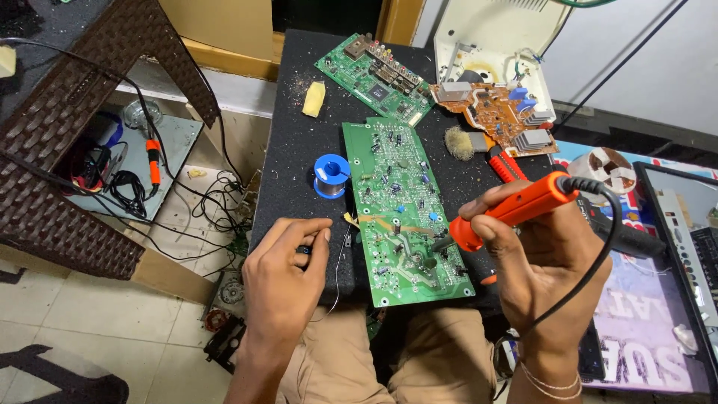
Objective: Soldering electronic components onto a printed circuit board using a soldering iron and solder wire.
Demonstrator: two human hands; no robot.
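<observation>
Dark flat screen (677,224) beside purple printed sheet (643,314).

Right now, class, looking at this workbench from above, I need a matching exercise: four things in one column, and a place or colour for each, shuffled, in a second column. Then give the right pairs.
Things
1. soldering iron
2. solder spool
3. large green circuit board
4. brown circuit board

Descriptions
A. blue, left of the large board
B. far right of the dark mat, beside a white casing
C. orange, held in the right hand
D. middle of the mat, between both hands

The left hand pinches a thin wire.

Pairs: 1-C, 2-A, 3-D, 4-B
</observation>
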